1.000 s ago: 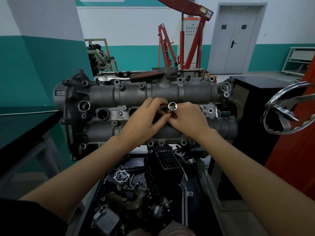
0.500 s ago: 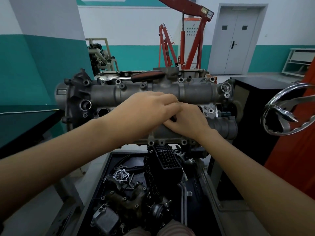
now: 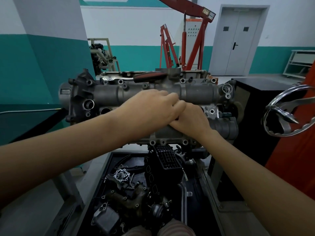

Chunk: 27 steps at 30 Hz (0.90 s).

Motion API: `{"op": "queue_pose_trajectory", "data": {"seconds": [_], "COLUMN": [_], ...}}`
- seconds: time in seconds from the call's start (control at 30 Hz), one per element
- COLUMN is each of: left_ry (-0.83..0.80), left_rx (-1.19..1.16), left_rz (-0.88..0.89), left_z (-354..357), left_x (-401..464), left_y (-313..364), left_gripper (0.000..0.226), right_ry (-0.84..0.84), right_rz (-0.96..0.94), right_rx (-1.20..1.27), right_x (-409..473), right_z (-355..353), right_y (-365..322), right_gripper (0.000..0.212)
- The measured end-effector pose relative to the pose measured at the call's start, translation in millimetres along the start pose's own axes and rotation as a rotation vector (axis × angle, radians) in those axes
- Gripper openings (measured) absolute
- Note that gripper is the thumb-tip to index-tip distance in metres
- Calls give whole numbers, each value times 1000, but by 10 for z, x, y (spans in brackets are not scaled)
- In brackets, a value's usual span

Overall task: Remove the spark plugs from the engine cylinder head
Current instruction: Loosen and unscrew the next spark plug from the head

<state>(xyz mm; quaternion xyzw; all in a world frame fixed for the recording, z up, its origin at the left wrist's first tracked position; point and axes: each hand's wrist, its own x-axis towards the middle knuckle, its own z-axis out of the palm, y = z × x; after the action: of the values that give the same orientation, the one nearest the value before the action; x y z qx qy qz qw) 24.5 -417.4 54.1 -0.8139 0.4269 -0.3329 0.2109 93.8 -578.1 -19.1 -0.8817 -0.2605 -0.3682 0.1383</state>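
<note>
The grey engine cylinder head (image 3: pixel 196 94) lies across the middle of the view on its stand. My left hand (image 3: pixel 153 109) is curled palm down over a plug well near the head's centre. My right hand (image 3: pixel 192 120) is tucked just under it, fingers bent around the same spot. The spark plug socket seen earlier is hidden beneath both hands; only a dark sliver (image 3: pixel 176 118) shows between them. An open plug well (image 3: pixel 105 110) is visible at the left. No spark plug can be seen.
A ratchet with a red-black handle (image 3: pixel 150 76) rests on the head's far edge. Below the head is a black tray (image 3: pixel 109 160) with several engine parts. A chrome wheel (image 3: pixel 286 113) and a black cabinet (image 3: pixel 255 86) stand right; a red engine crane (image 3: pixel 187 40) stands behind.
My left hand has swung up and over the socket's shiny top end, covering it. My left forearm has risen across the view. My right hand has stayed in place.
</note>
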Motion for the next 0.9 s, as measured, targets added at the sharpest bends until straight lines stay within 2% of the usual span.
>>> {"op": "queue_pose_trajectory", "data": {"seconds": [0.1, 0.17, 0.27, 0.33, 0.4, 0.5, 0.6, 0.67, 0.8, 0.9], "left_ry": [-56, -109, -64, -21, 42, -47, -63, -96, -45, 1], "left_rx": [39, 134, 213, 191, 73, -10, 70, 138, 199, 181], "left_rz": [-58, -103, -76, -77, -14, 15, -113, -174, -153, -117], "left_z": [-39, -43, -39, 15, 20, 6, 7, -15, -67, -14], "left_x": [60, 103, 128, 91, 36, 42, 108, 137, 124, 77], "left_y": [-19, -53, -62, -64, -46, -13, 3, -13, -3, 0], "left_gripper": [20, 35, 52, 47, 23, 37, 39, 31, 46, 38], "right_ry": [-12, -3, 42, 25, 30, 66, 24, -28, 116, 68], "right_rz": [31, 32, 26, 18, -15, -30, 20, 38, -50, -58], "right_rx": [-16, -12, 4, -23, -33, -38, -52, -106, -30, -116], "right_x": [5, 0, -8, -6, -2, -1, 2, 10, -28, -4], "right_z": [28, 23, 11, -1, -14, -18, -5, 17, -37, -29], "right_y": [19, 15, 4, -9, -21, -39, -38, -4, -94, -102], "right_gripper": [28, 28, 35, 35, 34, 26, 32, 35, 35, 35]}}
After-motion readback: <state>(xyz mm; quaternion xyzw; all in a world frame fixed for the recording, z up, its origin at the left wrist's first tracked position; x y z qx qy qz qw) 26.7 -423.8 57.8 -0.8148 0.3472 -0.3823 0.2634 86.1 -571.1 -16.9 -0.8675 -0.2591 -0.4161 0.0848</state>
